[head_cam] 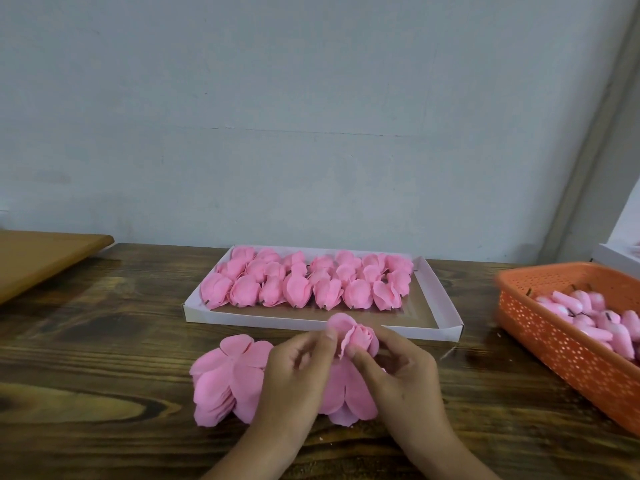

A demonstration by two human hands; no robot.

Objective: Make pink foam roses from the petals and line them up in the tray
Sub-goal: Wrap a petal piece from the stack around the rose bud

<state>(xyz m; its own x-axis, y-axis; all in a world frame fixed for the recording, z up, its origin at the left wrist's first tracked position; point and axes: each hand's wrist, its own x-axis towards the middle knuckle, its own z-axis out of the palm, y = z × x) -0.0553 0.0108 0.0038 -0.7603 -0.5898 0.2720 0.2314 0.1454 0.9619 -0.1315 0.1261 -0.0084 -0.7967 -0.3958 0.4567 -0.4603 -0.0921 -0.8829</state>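
Note:
A half-formed pink foam rose (356,336) is held just above the wooden table between both hands. My left hand (298,372) pinches a loose outer petal on its left side. My right hand (398,372) grips the rose from the right with curled fingers. Under the hands lies a stack of flat pink petals (225,382). Behind them the shallow white tray (440,306) holds several finished pink roses (304,282) in rows across its far part.
An orange perforated basket (561,344) with pink rose buds (595,323) stands at the right. A brown board (38,254) overhangs the table's far left corner. A white box corner (613,254) shows behind the basket. A grey wall rises behind the table.

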